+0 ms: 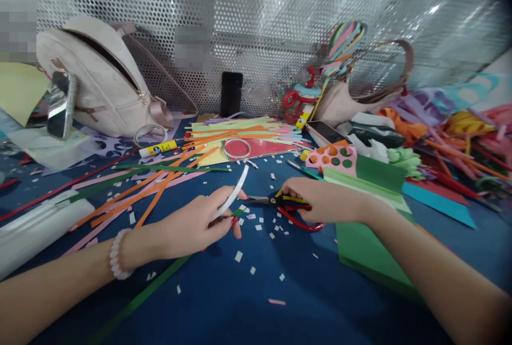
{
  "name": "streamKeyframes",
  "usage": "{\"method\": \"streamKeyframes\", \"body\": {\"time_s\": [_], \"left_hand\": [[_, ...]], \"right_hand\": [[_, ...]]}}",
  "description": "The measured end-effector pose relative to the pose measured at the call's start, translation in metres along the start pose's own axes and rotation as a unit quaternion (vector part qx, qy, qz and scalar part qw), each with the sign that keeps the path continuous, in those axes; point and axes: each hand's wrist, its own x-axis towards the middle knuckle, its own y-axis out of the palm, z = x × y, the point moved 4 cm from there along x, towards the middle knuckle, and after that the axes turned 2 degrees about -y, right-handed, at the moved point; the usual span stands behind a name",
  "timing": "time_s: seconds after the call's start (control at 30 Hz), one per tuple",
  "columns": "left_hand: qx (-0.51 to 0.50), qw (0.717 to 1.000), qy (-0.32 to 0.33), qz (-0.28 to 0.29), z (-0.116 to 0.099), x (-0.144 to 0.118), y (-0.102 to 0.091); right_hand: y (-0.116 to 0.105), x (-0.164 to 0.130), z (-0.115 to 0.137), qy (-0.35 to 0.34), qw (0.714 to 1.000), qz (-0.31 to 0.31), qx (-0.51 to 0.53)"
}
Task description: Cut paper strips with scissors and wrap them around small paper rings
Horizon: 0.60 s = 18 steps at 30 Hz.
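My left hand (200, 222), in the middle of the view, pinches paper strips. A curved white paper strip (232, 195) sticks up from its fingers. A long green paper strip (148, 291) runs from the lower left up to the same hand, and its short end pokes out past the fingertips. My right hand (320, 198) grips scissors (274, 201) with red and yellow handles. Their blades point left, close to the left fingertips and the green end. Whether the blades are apart is hard to tell. Small white paper bits (239, 256) lie scattered below the scissors.
Orange strips (160, 190) and a glue stick (158, 149) lie on the blue table (224, 302). A tape roll (237, 148) rests on red paper. Folded green paper (368, 249) lies under my right arm. Behind stand a pale backpack (100, 78) and a phone (231, 94).
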Motion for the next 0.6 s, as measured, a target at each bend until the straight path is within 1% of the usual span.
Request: {"method": "streamKeyframes", "body": {"time_s": [0.07,0.13,0.2,0.23,0.3,0.37,0.43,0.5,0.53,0.6], "left_hand": [[-0.008,1.0,0.002,-0.003,0.002,0.001,-0.001],[-0.018,1.0,0.008,-0.011,0.003,0.002,-0.002],[-0.022,0.999,0.014,-0.017,0.005,0.002,-0.003],[-0.022,0.999,0.017,-0.018,0.005,0.002,-0.003],[-0.018,0.999,0.023,-0.015,0.006,0.001,-0.003],[-0.017,0.999,0.028,-0.008,0.006,0.0,-0.003],[-0.021,0.999,0.031,-0.004,0.006,-0.001,-0.002],[-0.026,0.999,0.034,-0.006,0.005,-0.002,-0.001],[-0.025,0.999,0.038,-0.006,0.004,-0.002,-0.001],[-0.023,0.998,0.05,-0.003,0.002,-0.003,0.0]], "right_hand": [[0.002,0.002,0.0,-0.005,1.0,-0.002,0.003],[0.001,0.006,-0.001,-0.01,0.999,-0.031,0.017],[-0.001,0.009,-0.003,-0.009,0.995,-0.068,0.075],[-0.002,0.01,-0.003,-0.011,0.989,-0.078,0.127],[-0.002,0.011,-0.001,-0.029,0.965,-0.071,0.251],[-0.002,0.009,0.006,-0.065,0.928,-0.054,0.364],[-0.004,0.005,0.013,-0.097,0.887,-0.052,0.448],[-0.004,-0.001,0.021,-0.118,0.856,-0.045,0.5],[-0.003,-0.003,0.024,-0.126,0.848,-0.034,0.513],[0.0,-0.005,0.029,-0.133,0.845,-0.005,0.518]]}}
